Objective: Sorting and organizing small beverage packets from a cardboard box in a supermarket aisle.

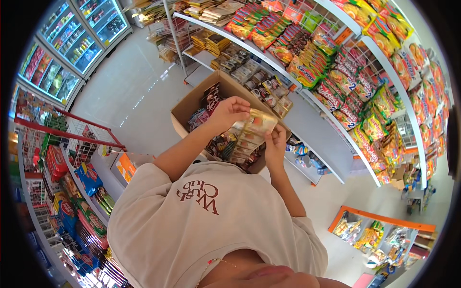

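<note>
A strip of gold sachets (261,122) is stretched between my two hands above an open cardboard box (180,118). My left hand (230,113) pinches the strip's upper left corner between thumb and fingers. On the other side, my right hand (275,142) grips its right edge, thumb on top. The lower sachets hang down over the box's contents. Inside the box lie mixed sachets (219,145) and a dark packet with red and white print (211,96). My forearms hide part of the box's near side.
Beyond the box, a white shelf (309,118) carries rows of coffee sachets (272,90) and, higher up, instant noodle packs (309,68). Snack shelves with a red-railed wire rack (72,133) stand at left. Glass-door drink fridges (72,39) line the far left. An orange-edged shelf (381,217) is at lower right.
</note>
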Motion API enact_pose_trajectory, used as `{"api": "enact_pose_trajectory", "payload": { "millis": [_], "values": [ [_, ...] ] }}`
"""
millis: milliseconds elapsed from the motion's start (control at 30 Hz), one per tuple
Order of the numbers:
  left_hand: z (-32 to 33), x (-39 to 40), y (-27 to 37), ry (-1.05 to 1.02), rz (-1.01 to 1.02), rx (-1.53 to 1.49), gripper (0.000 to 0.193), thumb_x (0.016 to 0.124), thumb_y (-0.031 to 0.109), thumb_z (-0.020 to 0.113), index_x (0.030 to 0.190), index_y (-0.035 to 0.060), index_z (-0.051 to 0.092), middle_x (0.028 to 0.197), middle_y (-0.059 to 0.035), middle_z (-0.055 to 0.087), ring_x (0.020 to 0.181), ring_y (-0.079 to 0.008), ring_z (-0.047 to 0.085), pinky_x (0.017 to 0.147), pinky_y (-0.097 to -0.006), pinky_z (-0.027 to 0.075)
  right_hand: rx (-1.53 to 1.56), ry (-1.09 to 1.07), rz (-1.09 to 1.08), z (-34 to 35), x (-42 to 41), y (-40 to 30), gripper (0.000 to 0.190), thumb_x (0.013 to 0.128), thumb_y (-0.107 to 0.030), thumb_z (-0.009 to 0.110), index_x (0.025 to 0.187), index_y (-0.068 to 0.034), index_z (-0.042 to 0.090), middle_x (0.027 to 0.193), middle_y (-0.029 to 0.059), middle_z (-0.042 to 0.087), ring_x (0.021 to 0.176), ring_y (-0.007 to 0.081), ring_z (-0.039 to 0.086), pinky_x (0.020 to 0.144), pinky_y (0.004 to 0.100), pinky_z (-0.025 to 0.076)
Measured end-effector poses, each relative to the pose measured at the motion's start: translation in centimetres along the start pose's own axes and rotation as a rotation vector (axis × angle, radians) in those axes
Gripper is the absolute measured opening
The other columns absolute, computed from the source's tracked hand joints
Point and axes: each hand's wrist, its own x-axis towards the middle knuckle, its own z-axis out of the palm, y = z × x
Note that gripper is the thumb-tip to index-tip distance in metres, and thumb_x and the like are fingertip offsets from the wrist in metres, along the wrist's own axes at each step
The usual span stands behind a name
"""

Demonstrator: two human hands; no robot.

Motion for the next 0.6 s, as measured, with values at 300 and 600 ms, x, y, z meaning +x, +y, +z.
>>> {"api": "enact_pose_trajectory", "payload": {
  "millis": [300,600],
  "values": [
    [0.1,-1.7,2.0,0.018,0.260,0.004,0.027,0.086,-0.005,0.066,0.111,0.0004,0.057,0.100,-0.0053,0.064,0.092,-0.0103,0.062,0.082,-0.0243,0.052,-0.430,0.035,-0.216,2.0,1.3,-2.6,0.017,0.090,-0.010,0.066,0.103,-0.001,0.059,0.097,0.0075,0.058,0.089,0.0147,0.057,0.081,0.0251,0.045],
    [3.3,2.8,14.4,0.102,0.852,0.334,0.021,0.079,0.001,0.076,0.095,0.0020,0.062,0.090,-0.0044,0.068,0.084,-0.0097,0.065,0.075,-0.0243,0.053,-0.276,0.012,-0.627,6.2,9.7,-10.9,0.032,0.090,-0.004,0.065,0.113,0.001,0.045,0.100,0.0084,0.060,0.088,0.0112,0.060,0.073,0.0242,0.050]
  ]
}}
